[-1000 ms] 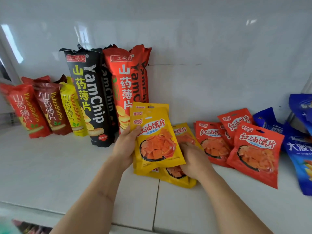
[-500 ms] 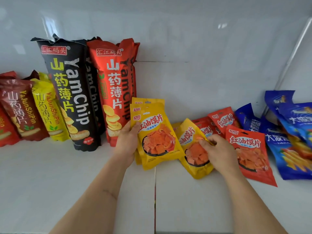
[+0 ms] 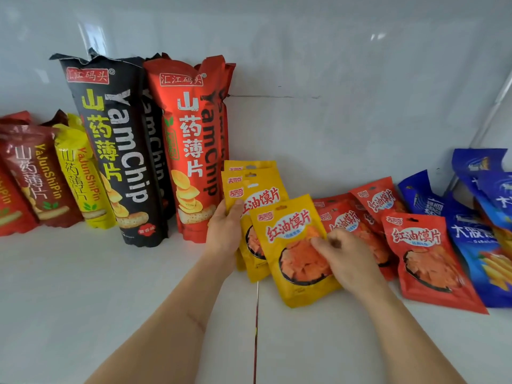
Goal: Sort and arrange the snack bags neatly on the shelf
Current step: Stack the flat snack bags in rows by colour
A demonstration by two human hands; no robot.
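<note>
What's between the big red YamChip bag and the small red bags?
The yellow snack bags, gathered by the left hand and right hand, sit between the red YamChip bag and the small red bags, in the head view.

bright, even daylight fills the view, with soft glare streaks on the glossy back wall (image 3: 360, 65), faint shadows under the bags, wide-angle bending at the edges, and slight blur on the right hand (image 3: 343, 261).

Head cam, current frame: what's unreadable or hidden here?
- Stacked yellow bags: count unclear; the front yellow bag and left hand cover them.
- Red bags behind the right hand: overlapped, lower parts hidden.
- Blue bags: cut by the right frame edge.
- Far-left red bag: cut by the left edge.
- Right hand's fingertips: motion-blurred, grip unclear.
</note>
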